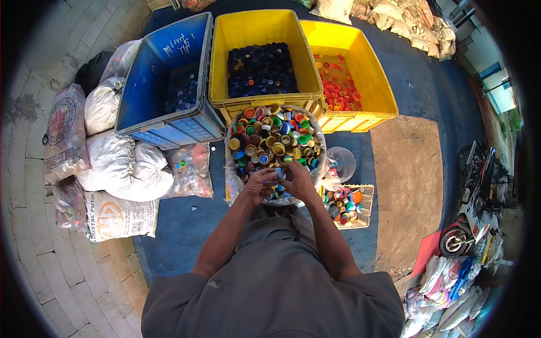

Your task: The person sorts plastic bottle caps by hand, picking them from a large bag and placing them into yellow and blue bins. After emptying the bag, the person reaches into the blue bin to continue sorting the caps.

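You are holding your two hands close together over a big round sack [231,179] full of bottle caps [278,149] of many colors. Your left hand [261,185] is pinching a small blue piece [279,172] with its fingertips. Your right hand [298,179] is bending its fingers right beside that piece, but I cannot tell if they are gripping it too. The blue piece is sitting between your hands, above the near part of the sack.

Three big bins are standing just past the sack. The blue bin [138,101] on the left is holding small caps, mostly dark or pale. The middle yellow bin [256,28] is holding lots of dark blue caps [262,67], with a bright orange one among them. The right yellow bin [375,84] is holding red and orange caps [341,93].

Near your right side, a clear round tub [342,163] is lying by the sack, and a pale basket [366,208] is holding more mixed caps. On the left, stuffed bags [127,166] are resting in a pile. Far off to the right, a motorbike [468,225] is standing.
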Demonstrator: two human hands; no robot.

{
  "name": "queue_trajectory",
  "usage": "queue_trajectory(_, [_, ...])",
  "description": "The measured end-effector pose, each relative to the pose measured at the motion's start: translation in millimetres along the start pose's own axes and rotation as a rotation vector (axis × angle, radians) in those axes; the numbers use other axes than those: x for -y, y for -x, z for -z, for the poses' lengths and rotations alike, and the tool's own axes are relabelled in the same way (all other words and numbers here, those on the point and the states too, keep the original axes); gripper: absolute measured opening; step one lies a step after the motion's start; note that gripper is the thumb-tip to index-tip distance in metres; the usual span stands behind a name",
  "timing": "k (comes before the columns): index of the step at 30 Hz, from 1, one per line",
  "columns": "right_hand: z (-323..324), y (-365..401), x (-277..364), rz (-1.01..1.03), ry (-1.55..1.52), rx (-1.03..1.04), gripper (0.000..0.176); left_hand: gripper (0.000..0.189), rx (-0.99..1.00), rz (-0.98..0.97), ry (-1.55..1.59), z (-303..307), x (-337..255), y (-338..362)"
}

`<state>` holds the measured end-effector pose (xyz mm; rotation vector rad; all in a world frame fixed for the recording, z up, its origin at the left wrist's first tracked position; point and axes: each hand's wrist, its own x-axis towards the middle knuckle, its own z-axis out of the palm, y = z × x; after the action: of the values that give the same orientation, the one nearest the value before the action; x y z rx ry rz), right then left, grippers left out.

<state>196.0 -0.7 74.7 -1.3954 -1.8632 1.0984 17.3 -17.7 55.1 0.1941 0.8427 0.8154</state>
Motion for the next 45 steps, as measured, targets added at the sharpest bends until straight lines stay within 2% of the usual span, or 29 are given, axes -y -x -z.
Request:
queue_trajectory(3, [-4, -2, -1, 0.008, 0.028, -0.010, 0.041, 0.028, 0.006, -0.028, 0.005, 2, 1, -3])
queue_trajectory(9, [-8, -3, 1, 0.038, 0.055, -0.048, 0.037, 0.029, -0.131, -0.074, -0.078, -9, -2, 2])
queue_trajectory(13, [-7, -5, 9, -0.009, 0.033, -0.007, 0.038, 0.025, 0.027, -0.031, 0.034, 9, 1, -7])
queue_trajectory(16, [-16, -6, 13, 0.026, -0.098, -0.082, 0.040, 0.022, 0.079, -0.025, 0.078, 15, 2, -12])
queue_trajectory(18, [-19, -5, 12, 0.086, -0.031, -0.069, 0.041, 0.022, 0.122, -0.025, 0.126, 16, 2, -14])
queue_trajectory(22, [-14, -7, 15, 0.181, 0.014, -0.026, 0.039, 0.018, 0.059, 0.027, 0.098, 16, 1, -16])
queue_trajectory(28, [-14, -6, -3, 0.067, 0.150, 0.132, 0.033, 0.011, -0.003, 0.020, 0.036, 29, 9, -22])
queue_trajectory(31, [-1, -3, -9, 0.120, 0.083, 0.055, 0.033, 0.011, -0.114, -0.025, 0.070, 24, -7, -22])
queue_trajectory(33, [4, -5, -13, -0.053, -0.072, -0.049, 0.029, 0.011, -0.248, -0.110, -0.005, 15, -14, -21])
queue_trajectory(34, [8, -8, -15, -0.139, -0.148, -0.101, 0.027, 0.013, -0.255, -0.148, -0.033, 9, -17, -20])
queue_trajectory(37, [15, -24, -43, -0.452, -1.005, -0.061, 0.018, 0.023, -0.263, -0.266, -0.086, 0, -21, -18])
queue_trajectory(38, [12, -29, -47, -0.402, -1.211, -0.135, 0.013, 0.026, -0.254, -0.306, -0.081, 0, -22, -18])
queue_trajectory(41, [26, -56, -35, -0.502, -1.052, -0.257, 0.017, 0.028, -0.229, -0.328, 0.009, -2, -24, -13])
queue_trajectory(42, [27, -69, -56, -0.511, -0.909, -0.210, 0.023, 0.027, -0.222, -0.320, 0.053, -2, -24, -11])
queue_trajectory(45, [42, -113, -54, -0.161, -0.025, -0.212, 0.026, 0.028, -0.180, -0.303, 0.115, 9, -18, -5])
